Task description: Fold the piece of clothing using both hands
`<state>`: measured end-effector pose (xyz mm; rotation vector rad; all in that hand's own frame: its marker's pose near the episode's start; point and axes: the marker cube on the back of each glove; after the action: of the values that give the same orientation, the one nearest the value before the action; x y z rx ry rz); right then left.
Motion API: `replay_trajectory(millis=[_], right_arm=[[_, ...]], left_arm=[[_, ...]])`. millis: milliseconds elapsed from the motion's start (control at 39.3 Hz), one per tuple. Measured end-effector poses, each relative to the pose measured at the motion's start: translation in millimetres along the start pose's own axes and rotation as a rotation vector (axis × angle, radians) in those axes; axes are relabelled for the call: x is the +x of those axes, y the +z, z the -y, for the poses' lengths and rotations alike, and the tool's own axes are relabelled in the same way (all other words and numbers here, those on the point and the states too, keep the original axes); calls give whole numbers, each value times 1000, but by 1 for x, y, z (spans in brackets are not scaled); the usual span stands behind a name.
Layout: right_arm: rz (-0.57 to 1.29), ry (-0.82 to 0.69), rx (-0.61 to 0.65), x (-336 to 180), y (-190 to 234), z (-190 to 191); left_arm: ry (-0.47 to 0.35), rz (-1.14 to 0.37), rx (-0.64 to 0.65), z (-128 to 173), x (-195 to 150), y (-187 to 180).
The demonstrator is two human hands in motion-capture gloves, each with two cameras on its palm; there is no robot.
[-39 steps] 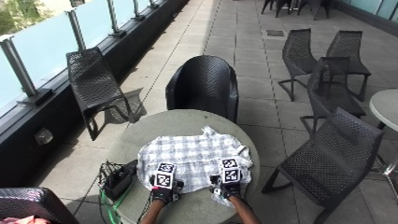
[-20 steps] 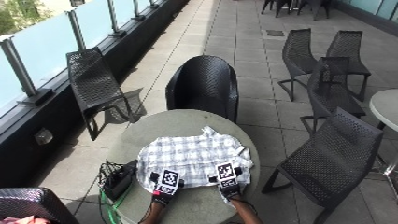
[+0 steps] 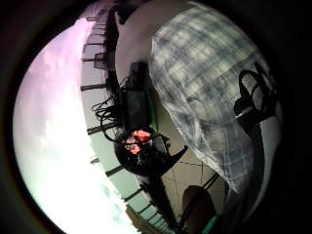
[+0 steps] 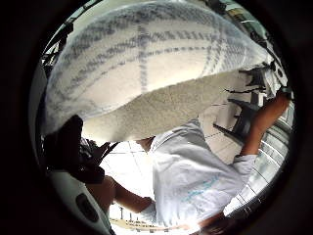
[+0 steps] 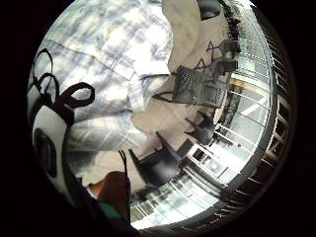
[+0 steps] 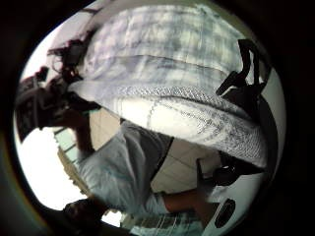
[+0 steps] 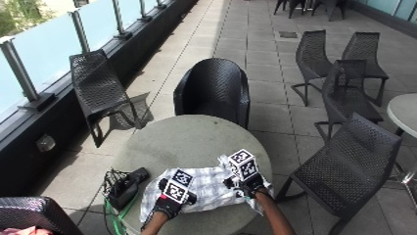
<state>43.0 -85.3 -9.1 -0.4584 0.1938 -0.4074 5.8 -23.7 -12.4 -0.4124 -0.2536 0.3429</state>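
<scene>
Outside view: a round grey table [image 7: 189,142] bears a plaid shirt [image 7: 212,188] bunched at its near edge.
White-and-grey checked, the shirt lies folded over itself in a low band, its pale inner side showing in the palm views. The left hand [image 7: 171,199] and right hand [image 7: 244,180] each seem to pinch a lifted fold of it. A black device [image 7: 127,183] sits beside the cloth.

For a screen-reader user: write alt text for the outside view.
Two black-gloved hands, left and right, hold a plaid shirt bunched at the near edge of a round grey table on a tiled terrace. A black device with cables lies at the table's left edge; black chairs stand around.
</scene>
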Motion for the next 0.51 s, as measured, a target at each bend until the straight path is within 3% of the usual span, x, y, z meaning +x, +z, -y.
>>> replay_trajectory(millis=[178, 280, 356, 508], right_arm=[[41, 146, 112, 30, -49, 55], [-2, 253, 169, 36, -62, 86], [-78, 376, 191, 33, -77, 82], [-141, 416, 188, 27, -58, 116]], left_arm=[[-184, -72, 45, 51, -44, -33], [-348, -121, 91, 94, -67, -30], [-437, -160, 105, 121, -77, -20], [-569, -155, 168, 124, -81, -24]])
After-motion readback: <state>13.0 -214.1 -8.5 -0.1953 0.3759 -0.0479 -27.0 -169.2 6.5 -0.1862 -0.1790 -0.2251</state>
